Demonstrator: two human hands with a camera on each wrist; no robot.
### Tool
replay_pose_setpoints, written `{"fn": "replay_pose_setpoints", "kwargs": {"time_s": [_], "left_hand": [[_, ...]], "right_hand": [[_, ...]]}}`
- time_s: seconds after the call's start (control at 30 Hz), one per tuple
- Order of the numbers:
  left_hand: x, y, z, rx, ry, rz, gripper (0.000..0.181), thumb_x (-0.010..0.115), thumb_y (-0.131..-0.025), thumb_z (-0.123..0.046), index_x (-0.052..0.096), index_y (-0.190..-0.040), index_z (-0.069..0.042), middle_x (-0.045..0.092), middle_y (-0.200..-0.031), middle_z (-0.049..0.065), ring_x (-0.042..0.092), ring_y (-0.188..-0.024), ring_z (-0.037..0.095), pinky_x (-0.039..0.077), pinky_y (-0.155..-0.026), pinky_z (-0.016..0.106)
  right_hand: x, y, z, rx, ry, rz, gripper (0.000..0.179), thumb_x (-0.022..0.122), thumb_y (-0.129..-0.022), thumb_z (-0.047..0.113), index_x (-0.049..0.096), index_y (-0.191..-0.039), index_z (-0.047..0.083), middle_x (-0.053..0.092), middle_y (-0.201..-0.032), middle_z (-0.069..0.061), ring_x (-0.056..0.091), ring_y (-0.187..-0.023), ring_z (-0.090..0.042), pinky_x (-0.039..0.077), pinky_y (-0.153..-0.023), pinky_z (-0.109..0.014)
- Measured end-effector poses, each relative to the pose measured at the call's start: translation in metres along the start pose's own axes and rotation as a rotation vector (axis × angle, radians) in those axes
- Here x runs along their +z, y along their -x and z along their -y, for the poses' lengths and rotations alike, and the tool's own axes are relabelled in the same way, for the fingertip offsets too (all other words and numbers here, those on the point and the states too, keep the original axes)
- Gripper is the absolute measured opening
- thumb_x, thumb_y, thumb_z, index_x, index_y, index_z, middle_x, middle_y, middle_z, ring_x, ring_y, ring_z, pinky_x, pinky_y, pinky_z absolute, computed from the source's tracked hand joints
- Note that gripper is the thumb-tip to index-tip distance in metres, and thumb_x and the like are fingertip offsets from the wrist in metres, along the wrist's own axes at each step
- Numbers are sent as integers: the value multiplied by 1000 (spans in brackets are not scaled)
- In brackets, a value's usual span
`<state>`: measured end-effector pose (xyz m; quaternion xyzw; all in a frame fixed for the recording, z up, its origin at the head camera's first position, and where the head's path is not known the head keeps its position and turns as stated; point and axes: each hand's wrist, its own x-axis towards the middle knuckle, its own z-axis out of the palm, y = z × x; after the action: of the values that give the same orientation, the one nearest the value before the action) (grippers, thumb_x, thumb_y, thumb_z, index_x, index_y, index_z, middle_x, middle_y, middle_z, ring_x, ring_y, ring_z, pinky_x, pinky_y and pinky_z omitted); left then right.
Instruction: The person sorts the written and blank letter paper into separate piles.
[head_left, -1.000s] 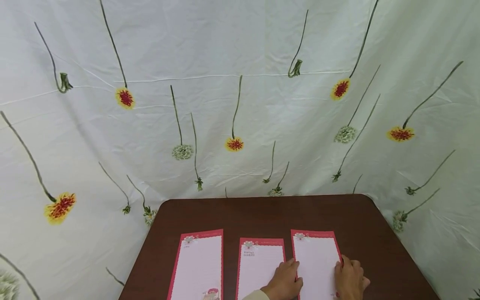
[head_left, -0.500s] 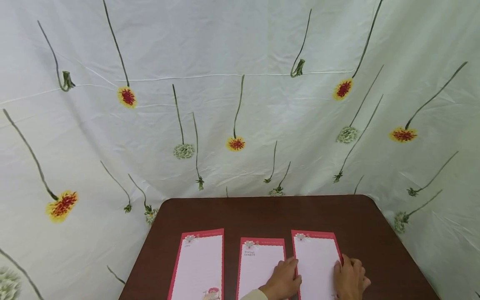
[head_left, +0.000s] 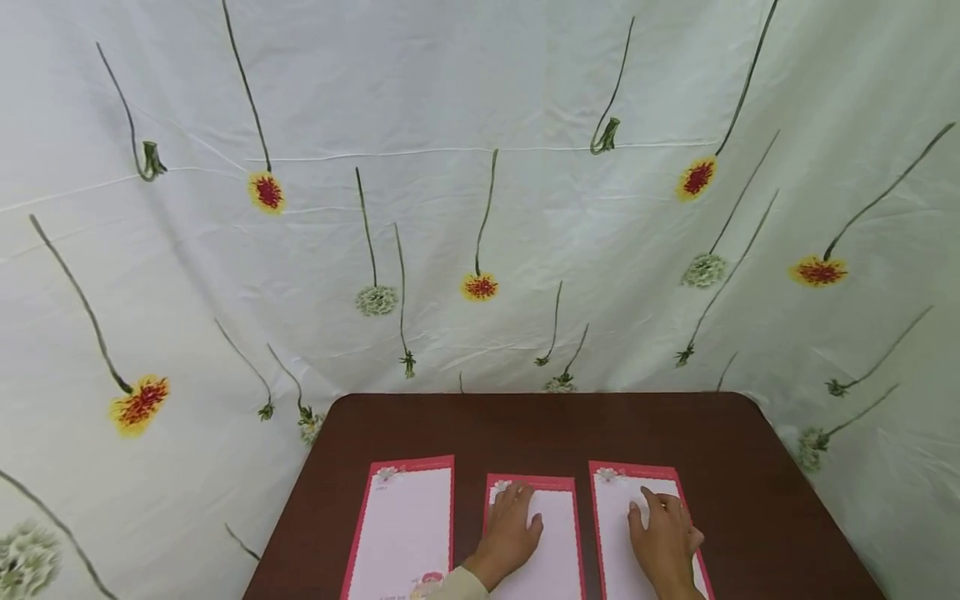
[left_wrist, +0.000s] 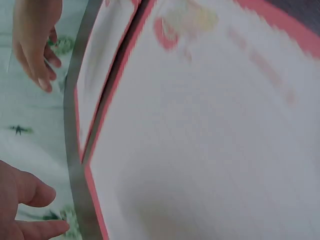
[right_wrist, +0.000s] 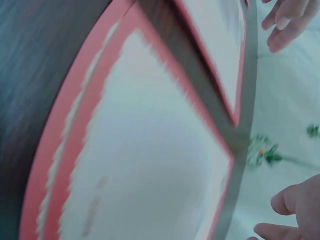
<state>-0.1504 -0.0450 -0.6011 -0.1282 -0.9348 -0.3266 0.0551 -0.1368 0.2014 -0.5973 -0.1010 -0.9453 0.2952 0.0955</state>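
Note:
Three white note sheets with red scalloped borders lie side by side: a left sheet (head_left: 405, 525), a middle sheet (head_left: 551, 542) and a right sheet (head_left: 615, 533). Above the middle one hovers my left hand (head_left: 508, 533), fingers loosely spread and covering part of its flower print. My right hand (head_left: 663, 537) is over the right sheet, thumb apart from the fingers, with nothing in its grasp. In the left wrist view the left hand (left_wrist: 30, 200) stands clear of the paper. The right wrist view shows the right hand (right_wrist: 295, 210) likewise apart from the sheet.
The sheets lie on a dark brown table (head_left: 525, 429) with rounded far corners. Behind and around it hangs a white cloth (head_left: 420, 100) printed with upside-down flowers on long stems.
Both hands have let go of the right sheet's edges. My left hand has moved left over the middle sheet; the right has shifted inward over the right sheet. The head view has turned slightly left.

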Motion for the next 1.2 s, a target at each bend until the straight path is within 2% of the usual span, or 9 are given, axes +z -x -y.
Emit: {"fn": "replay_pose_setpoints", "kwargs": {"time_s": [0.13, 0.23, 0.47, 0.6, 0.8, 1.03, 1.2], "left_hand": [[-15, 2, 24, -81, -27, -43, 44, 69, -93, -14, 65, -131, 6, 57, -138, 26, 52, -124, 44, 39, -92, 57], [-22, 6, 39, -142, -27, -57, 46, 70, -92, -14, 64, -131, 8, 53, -143, 27, 48, -127, 46, 36, -95, 61], [-26, 18, 55, -243, -1, 18, 54, 67, -97, -17, 57, -141, 13, 44, -153, 29, 39, -141, 49, 29, -106, 68], [-23, 25, 57, -256, -10, 50, 53, 65, -99, -20, 57, -141, 12, 44, -155, 28, 40, -140, 47, 29, -106, 69], [-22, 32, 58, -238, -25, 55, 52, 63, -100, -20, 59, -140, 13, 45, -156, 28, 43, -136, 47, 31, -101, 70], [-14, 35, 62, -215, -2, 26, 51, 60, -101, -19, 58, -140, 13, 45, -155, 28, 42, -139, 49, 30, -101, 72], [-5, 36, 66, -199, -12, -7, 50, 61, -98, -16, 60, -139, 12, 47, -154, 27, 44, -138, 48, 31, -99, 71]], "right_hand": [[8, 2, 16, -52, -2, 28, 43, 61, -104, 24, 64, -137, -4, 58, -131, -28, 54, -121, -48, 33, -92, -68], [14, 5, 26, -74, -9, 56, 43, 62, -103, 24, 65, -136, -4, 58, -131, -26, 53, -122, -47, 33, -92, -67], [32, 12, 40, -80, 59, 185, 50, 63, -104, 30, 61, -141, -4, 51, -143, -27, 47, -132, -48, 30, -97, -69], [41, 17, 45, -73, 98, 225, 53, 64, -103, 33, 61, -139, -5, 50, -146, -28, 45, -135, -48, 29, -100, -70], [49, 24, 49, -74, 124, 249, 55, 67, -100, 34, 63, -135, -9, 49, -147, -30, 42, -136, -46, 27, -101, -70], [59, 30, 52, -50, 133, 290, 56, 68, -100, 33, 64, -134, -11, 47, -150, -29, 39, -139, -46, 25, -103, -70], [62, 33, 57, -43, 127, 282, 53, 70, -99, 28, 64, -131, -14, 47, -151, -30, 40, -139, -46, 26, -103, -71]]}}
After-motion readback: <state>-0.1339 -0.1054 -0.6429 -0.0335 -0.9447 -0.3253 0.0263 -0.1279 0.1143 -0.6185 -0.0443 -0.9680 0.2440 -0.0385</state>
